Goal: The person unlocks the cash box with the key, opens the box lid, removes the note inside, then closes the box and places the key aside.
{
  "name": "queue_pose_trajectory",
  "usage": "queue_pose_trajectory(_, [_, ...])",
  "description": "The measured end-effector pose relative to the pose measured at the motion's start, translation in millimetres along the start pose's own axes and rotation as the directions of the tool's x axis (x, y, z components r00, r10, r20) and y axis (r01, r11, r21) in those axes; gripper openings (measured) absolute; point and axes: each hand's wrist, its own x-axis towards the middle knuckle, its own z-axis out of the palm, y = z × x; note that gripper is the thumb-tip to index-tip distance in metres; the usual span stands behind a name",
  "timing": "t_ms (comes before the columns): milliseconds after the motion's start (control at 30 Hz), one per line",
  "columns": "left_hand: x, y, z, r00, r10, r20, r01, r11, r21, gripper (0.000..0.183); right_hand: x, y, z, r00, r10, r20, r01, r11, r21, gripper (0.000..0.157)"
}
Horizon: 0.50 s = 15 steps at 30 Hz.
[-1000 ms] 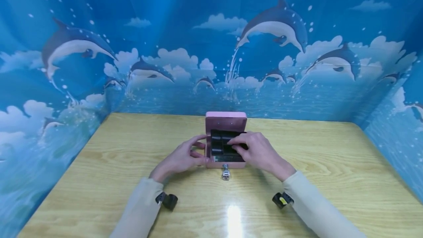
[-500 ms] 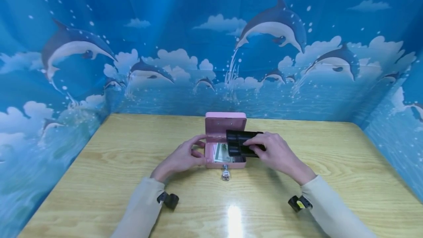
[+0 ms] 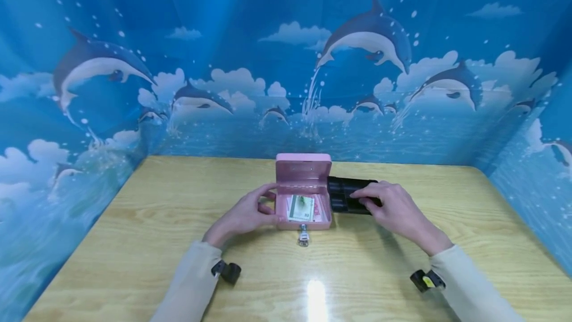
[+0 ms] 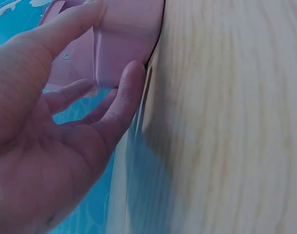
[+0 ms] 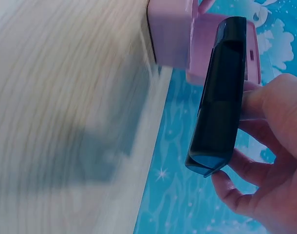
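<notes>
A pink cash box (image 3: 280,210) stands with its lid (image 3: 304,158) raised; banknotes (image 3: 302,207) lie inside. My left hand (image 3: 248,210) holds its left end, thumb at the front corner and fingers along the side. In the left wrist view, this hand's fingertips meet the pink wall (image 4: 131,41). My right hand (image 3: 397,212) pinches a black coin tray (image 3: 348,185) just right of the box. The right wrist view shows the tray (image 5: 219,102) raised above the table, between thumb and fingers. Keys (image 3: 303,236) hang at the box's front lock.
The wooden table (image 3: 214,173) extends around the box on all sides. Behind it and along both sides hangs a blue curtain (image 3: 250,128) printed with dolphins. Both wrists carry small black cameras.
My right hand has lifted the black coin tray out of the box and carried it right, uncovering the banknotes. My left hand has stayed at the box's left end.
</notes>
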Motion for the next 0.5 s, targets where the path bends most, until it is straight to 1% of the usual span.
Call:
queue_pose_trajectory(233, [1.7,1.0,-0.5,1.000,0.014,-0.002,-0.014,1.000,0.017,0.090,-7.8,16.7,-6.2,0.999,0.029,-0.018,-0.030,0.999,-0.032,0.033])
queue_pose_trajectory(500, [3.7,-0.5,-1.1,1.000,0.022,0.002,-0.022,1.000,0.020,0.091,-12.1,37.9,-6.2,0.998,0.063,-0.019,-0.063,0.997,-0.038,0.035])
